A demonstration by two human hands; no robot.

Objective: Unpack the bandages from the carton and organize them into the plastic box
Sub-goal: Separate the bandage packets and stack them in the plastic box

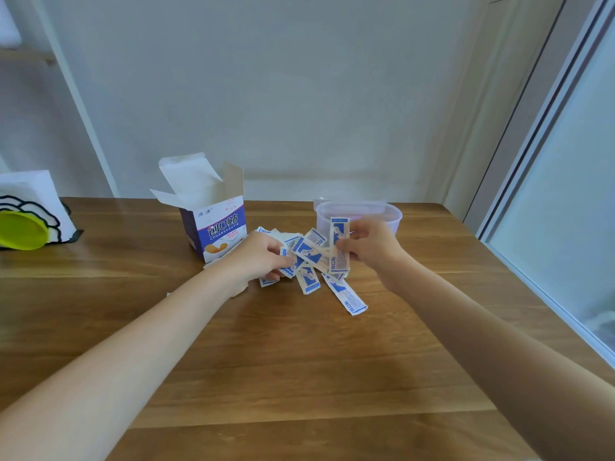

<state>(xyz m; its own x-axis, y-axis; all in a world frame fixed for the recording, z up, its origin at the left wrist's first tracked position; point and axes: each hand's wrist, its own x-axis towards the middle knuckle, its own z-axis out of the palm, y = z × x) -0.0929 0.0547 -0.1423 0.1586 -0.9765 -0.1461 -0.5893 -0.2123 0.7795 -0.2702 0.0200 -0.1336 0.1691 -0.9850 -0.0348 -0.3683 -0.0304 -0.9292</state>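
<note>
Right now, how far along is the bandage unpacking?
Done: the carton stands open on the table, and the bandages lie in a loose pile beside it. In hand: the right hand holds a few bandages upright, and the left hand is gathering from the pile. Left: most bandages are still on the table. Whether any are already in the plastic box can't be told.

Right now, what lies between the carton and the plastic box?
In the head view, the loose pile of bandages lies between the carton and plastic box, with both hands working in it.
</note>
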